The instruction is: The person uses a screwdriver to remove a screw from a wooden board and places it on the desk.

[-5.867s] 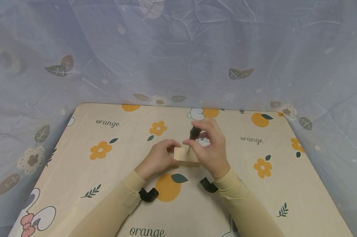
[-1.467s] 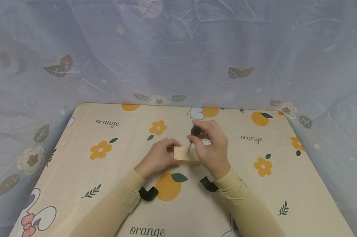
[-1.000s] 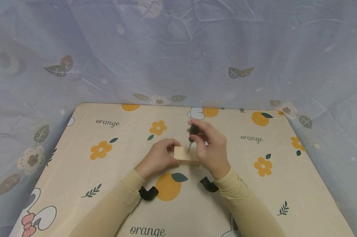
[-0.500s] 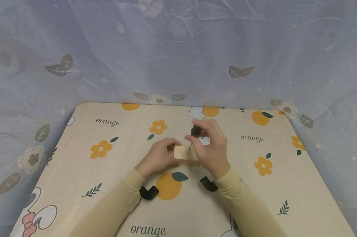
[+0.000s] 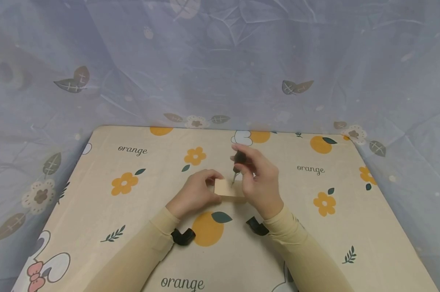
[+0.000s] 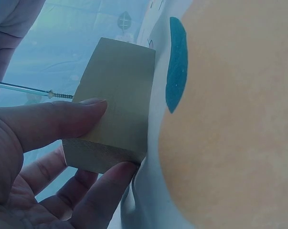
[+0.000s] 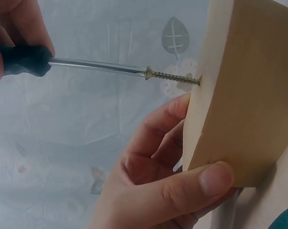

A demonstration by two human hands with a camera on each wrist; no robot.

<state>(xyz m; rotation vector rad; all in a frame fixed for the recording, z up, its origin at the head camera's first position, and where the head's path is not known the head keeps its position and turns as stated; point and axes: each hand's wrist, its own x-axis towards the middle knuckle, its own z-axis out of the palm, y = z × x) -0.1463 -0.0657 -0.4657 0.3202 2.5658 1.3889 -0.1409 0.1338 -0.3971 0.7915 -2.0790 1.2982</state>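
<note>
A pale wooden block (image 5: pixel 225 187) rests on the table, and my left hand (image 5: pixel 196 192) grips its left end between thumb and fingers. In the right wrist view a brass-coloured screw (image 7: pixel 175 77) stands in the block's top face, its tip sunk in and most of the thread showing. The screwdriver (image 7: pixel 98 66) has its shaft tip on the screw head, in line with it. My right hand (image 5: pixel 261 180) holds the dark screwdriver handle (image 5: pixel 239 157) above the block with thumb and fingers. The block's right end is hidden behind the right hand in the head view.
A cream tablecloth (image 5: pixel 150 259) printed with oranges and flowers covers the table. Behind it hangs a pale blue-grey patterned curtain (image 5: pixel 220 61). Black pieces, one at each wrist, sit by the left sleeve (image 5: pixel 139 251) and the right sleeve (image 5: pixel 300 247).
My right fingers have shifted back and forth around the screwdriver handle, with the handle tilting slightly. The left hand and the wooden block have stayed in place.
</note>
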